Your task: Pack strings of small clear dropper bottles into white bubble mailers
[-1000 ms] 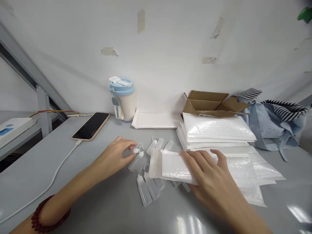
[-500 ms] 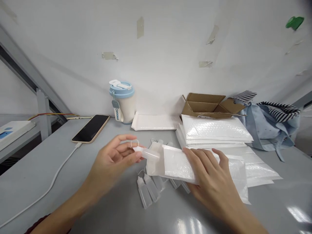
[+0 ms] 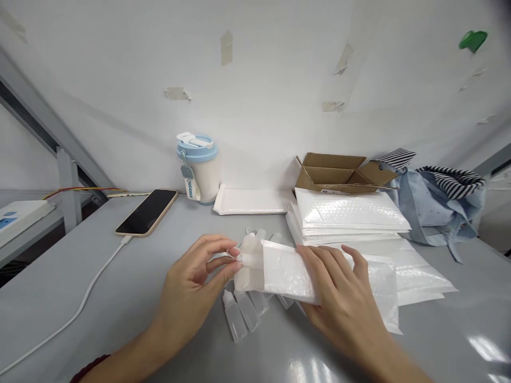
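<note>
My left hand (image 3: 195, 287) pinches the capped end of a small translucent plastic bottle (image 3: 250, 260). The bottle lies along the flap of a white bubble mailer (image 3: 285, 272), and its far end is hidden inside the mouth. Gripping the mailer from above is my right hand (image 3: 339, 292), with the fingers across its top and the thumb hidden below. Several similar bottles (image 3: 235, 318) lie on the table under and beside the mailer, partly covered by it.
White bubble mailers (image 3: 351, 213) are stacked at the right, before an opened cardboard box (image 3: 333, 173) and a blue cloth bag (image 3: 427, 213). A lidded cup (image 3: 205, 178), a white mailer (image 3: 255, 201) and a phone (image 3: 147, 213) on a cable (image 3: 90, 295) sit towards the back.
My left hand has moved right, and the bottle has slid further into the mailer's mouth. My right hand keeps its hold on the mailer. The view has shifted slightly.
</note>
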### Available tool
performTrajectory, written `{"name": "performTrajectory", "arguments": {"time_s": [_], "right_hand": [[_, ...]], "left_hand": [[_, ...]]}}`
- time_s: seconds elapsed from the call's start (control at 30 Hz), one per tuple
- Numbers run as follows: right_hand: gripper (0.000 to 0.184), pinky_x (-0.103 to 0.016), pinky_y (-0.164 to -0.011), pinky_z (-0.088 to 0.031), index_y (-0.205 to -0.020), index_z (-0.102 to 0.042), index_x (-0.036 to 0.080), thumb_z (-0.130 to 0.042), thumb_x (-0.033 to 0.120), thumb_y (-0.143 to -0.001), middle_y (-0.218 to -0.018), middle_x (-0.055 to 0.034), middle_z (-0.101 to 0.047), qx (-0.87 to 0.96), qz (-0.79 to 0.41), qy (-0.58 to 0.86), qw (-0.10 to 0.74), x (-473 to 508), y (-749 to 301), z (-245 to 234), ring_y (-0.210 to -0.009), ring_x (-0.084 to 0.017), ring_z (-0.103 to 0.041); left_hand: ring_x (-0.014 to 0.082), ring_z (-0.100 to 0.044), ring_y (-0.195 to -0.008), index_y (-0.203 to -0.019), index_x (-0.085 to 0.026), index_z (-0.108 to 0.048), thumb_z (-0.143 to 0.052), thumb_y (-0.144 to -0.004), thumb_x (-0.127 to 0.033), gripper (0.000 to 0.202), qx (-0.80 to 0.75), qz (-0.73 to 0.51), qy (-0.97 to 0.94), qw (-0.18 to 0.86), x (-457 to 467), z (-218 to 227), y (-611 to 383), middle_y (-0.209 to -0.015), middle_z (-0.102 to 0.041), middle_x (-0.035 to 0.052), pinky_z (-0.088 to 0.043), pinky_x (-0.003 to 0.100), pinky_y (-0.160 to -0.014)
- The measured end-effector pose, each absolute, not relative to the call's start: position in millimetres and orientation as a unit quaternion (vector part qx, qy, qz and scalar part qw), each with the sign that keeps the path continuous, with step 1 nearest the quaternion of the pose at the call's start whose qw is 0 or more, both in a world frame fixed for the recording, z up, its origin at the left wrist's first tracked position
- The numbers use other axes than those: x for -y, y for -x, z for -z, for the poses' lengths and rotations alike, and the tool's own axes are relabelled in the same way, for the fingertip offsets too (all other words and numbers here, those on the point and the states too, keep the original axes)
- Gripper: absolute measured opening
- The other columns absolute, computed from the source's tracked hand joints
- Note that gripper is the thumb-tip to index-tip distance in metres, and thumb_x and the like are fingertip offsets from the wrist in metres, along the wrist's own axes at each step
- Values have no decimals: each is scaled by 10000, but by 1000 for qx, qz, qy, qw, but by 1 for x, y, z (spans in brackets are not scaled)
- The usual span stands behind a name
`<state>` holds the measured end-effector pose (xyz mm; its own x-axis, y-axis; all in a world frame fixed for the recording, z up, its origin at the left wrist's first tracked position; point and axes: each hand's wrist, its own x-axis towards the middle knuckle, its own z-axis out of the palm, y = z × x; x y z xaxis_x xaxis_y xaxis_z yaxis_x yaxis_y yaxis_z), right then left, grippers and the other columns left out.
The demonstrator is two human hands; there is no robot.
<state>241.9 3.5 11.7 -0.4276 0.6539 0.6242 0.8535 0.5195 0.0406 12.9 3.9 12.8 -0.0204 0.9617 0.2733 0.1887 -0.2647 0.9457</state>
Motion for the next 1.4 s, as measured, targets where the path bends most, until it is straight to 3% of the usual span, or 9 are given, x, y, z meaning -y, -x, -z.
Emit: {"name": "performTrajectory", "arguments": {"time_s": [0.17, 0.33, 0.5, 0.67, 0.8, 0.9, 1.0, 1.17, 1.4], "right_hand": [[446, -485, -930, -301, -1144, -519, 109, -456, 59, -705, -1000, -120, -675, 824, 175, 460, 281, -4, -241, -11, -917, -258, -581], [442, -487, -925, -303, -1132, -521, 102, -450, 45, -699, -998, -131, -668, 818, 174, 467, 286, -3, -240, -13, -903, -257, -579], [450, -486, -916, -309, -1141, -511, 102, -446, 55, -698, -989, -140, -665, 816, 179, 471, 282, -3, -241, -13, -902, -262, -574], [440, -481, -914, -305, -1138, -511, 105, -442, 65, -705, -987, -142, -660, 815, 182, 477, 276, -4, -241, -14, -915, -263, -569], [441, -479, -912, -304, -1131, -518, 101, -440, 64, -698, -987, -140, -661, 811, 187, 481, 277, -4, -240, -14, -911, -261, -570], [439, -480, -909, -307, -1132, -520, 97, -443, 71, -701, -988, -138, -662, 808, 190, 483, 280, -4, -240, -13, -901, -260, -570], [448, -481, -911, -307, -1135, -519, 91, -443, 69, -694, -992, -143, -661, 807, 189, 483, 282, -5, -240, -12, -904, -261, -570], [445, -482, -925, -303, -1121, -527, 96, -446, 56, -685, -980, -134, -667, 808, 179, 479, 294, -4, -240, -12, -895, -253, -575], [424, -487, -922, -307, -1113, -536, 98, -450, 51, -701, -968, -132, -667, 808, 169, 473, 308, -2, -239, -11, -908, -259, -575]], "left_hand": [[160, -626, -1086, -1252, -419, -513, -526, -900, -231, 399, -421, -391, -745, 340, 7, -22, -9, -1220, -646, -58, -515, 261, -926], [198, -650, -864, -1028, -308, -630, -539, -872, -349, 186, -561, -404, -703, 167, -11, -28, 6, -967, -707, -19, -538, 291, -732], [305, -564, -1023, -1049, -220, -649, -633, -747, -388, 346, -630, -287, -692, 204, -34, -7, 18, -1010, -664, 58, -480, 393, -791], [236, -607, -764, -992, -227, -651, -641, -746, -384, 292, -633, -316, -661, 250, -37, -4, 15, -861, -657, 28, -471, 334, -640], [194, -640, -818, -1133, -235, -502, -550, -840, -450, 366, -612, -420, -613, 272, -28, -26, 11, -983, -671, 50, -516, 304, -688], [189, -673, -825, -1105, -252, -458, -609, -818, -412, 361, -550, -506, -564, 352, -18, -38, 3, -971, -711, 47, -547, 302, -713], [206, -688, -857, -1045, -248, -493, -653, -792, -350, 317, -532, -508, -537, 414, -9, -38, -8, -975, -730, 48, -567, 325, -744], [199, -684, -876, -953, -237, -611, -693, -761, -358, 241, -579, -500, -532, 363, -5, -26, -16, -1009, -710, 24, -562, 328, -816], [168, -626, -799, -738, -257, -664, -664, -793, -318, 82, -549, -471, -637, 266, -7, -14, -12, -867, -656, -5, -517, 253, -663]]}}
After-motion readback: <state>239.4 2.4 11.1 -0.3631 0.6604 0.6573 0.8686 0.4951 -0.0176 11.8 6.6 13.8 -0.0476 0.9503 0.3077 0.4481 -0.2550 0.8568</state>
